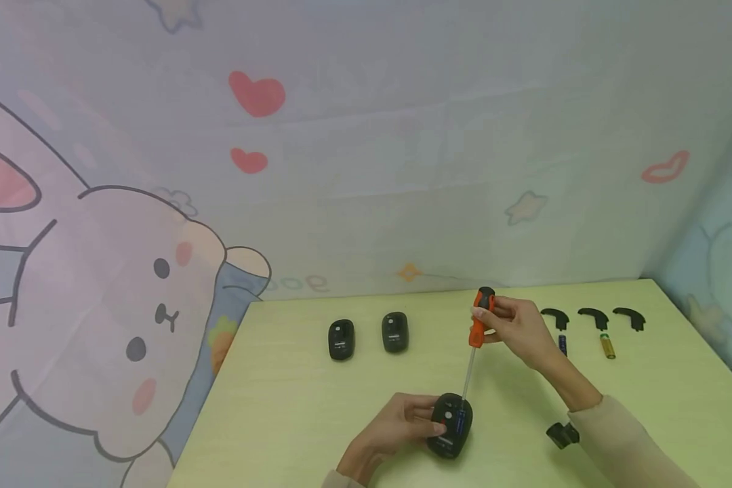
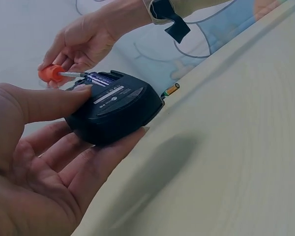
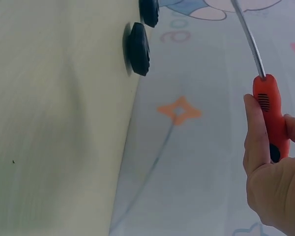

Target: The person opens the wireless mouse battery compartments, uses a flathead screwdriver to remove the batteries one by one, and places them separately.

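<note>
My left hand (image 1: 396, 423) holds a black computer mouse (image 1: 444, 446) with its underside up, thumb on the underside and fingers beneath. In the left wrist view the mouse (image 2: 118, 118) is raised above the table. A dark blue battery (image 1: 461, 421) lies in its open battery slot. My right hand (image 1: 521, 332) grips a screwdriver (image 1: 476, 337) by its orange and black handle. The shaft points down, and its tip is at the upper end of the slot, by the battery. Whether the tip touches the battery I cannot tell. The right wrist view shows the screwdriver handle (image 3: 269, 105) between thumb and fingers.
Two more black mice, one left (image 1: 341, 340) and one right (image 1: 394, 332), lie underside up near the table's back edge. At the right, three black covers (image 1: 594, 317) form a row, with a blue battery (image 1: 562, 344) and a gold battery (image 1: 607, 347) below. A patterned curtain (image 1: 366, 224) hangs behind.
</note>
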Tool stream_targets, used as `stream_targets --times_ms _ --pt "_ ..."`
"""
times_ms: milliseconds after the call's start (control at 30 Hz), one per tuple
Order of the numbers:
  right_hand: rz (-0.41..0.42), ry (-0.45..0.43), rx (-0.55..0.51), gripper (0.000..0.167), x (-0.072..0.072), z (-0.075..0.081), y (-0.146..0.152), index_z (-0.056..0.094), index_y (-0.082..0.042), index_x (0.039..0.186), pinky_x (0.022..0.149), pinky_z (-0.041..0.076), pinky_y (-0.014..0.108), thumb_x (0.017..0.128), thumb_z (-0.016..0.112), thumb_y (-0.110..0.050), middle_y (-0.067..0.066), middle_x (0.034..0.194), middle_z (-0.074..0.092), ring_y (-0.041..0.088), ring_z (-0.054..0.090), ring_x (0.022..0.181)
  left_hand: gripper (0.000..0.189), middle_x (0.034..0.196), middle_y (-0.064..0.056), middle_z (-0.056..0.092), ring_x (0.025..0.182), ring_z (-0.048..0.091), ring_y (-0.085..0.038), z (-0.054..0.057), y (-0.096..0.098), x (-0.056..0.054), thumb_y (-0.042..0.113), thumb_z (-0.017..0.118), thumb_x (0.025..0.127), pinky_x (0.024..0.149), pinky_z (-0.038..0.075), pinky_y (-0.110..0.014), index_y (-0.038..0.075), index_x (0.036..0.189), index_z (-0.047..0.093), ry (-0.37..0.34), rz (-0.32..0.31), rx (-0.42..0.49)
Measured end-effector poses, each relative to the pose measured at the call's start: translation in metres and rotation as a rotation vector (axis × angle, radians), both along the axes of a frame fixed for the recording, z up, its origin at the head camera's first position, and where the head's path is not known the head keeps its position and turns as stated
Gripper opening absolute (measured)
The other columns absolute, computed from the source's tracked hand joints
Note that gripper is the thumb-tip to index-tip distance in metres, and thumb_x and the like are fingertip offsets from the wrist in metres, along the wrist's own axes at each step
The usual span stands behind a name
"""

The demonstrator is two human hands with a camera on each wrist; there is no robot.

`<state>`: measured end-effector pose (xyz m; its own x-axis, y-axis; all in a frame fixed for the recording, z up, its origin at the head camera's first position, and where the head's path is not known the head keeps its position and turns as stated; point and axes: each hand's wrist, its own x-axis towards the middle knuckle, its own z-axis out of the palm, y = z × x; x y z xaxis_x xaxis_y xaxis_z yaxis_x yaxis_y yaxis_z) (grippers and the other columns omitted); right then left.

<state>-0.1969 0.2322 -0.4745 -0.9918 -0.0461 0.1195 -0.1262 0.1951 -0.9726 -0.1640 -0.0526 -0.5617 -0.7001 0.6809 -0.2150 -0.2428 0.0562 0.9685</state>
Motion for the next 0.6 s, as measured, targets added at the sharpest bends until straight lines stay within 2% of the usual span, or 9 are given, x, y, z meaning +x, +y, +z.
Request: stream_targets --times_ms 367,600 --pt "-0.002 -0.059 -0.036 0.054 -0.006 -0.008 0.003 0.061 0.012 0.136 0.077 0.068 0.033 0.103 0.069 -0.03 0.023 0.118 0.077 0.007 0.079 0.089 0.05 0.128 -0.024 0.073 0.101 0.079 -0.02 0.005 -0.001 -0.001 -0.003 0.073 0.092 0.075 0.067 -0.029 0.005 0.141 0.066 0.001 -0.031 0.015" --pt "-0.014 -0.132 -0.105 0.06 -0.01 -0.011 0.005 0.056 0.014 0.141 0.079 0.068 0.032 0.103 0.069 -0.031 0.014 0.113 0.079 0.008 0.078 0.089 0.05 0.128 -0.024 0.073 0.1 0.079 -0.02 0.005 -0.001 -0.001 -0.003 0.073 0.092 0.078 0.068 -0.032 0.005 0.141 0.065 -0.003 -0.032 0.016"
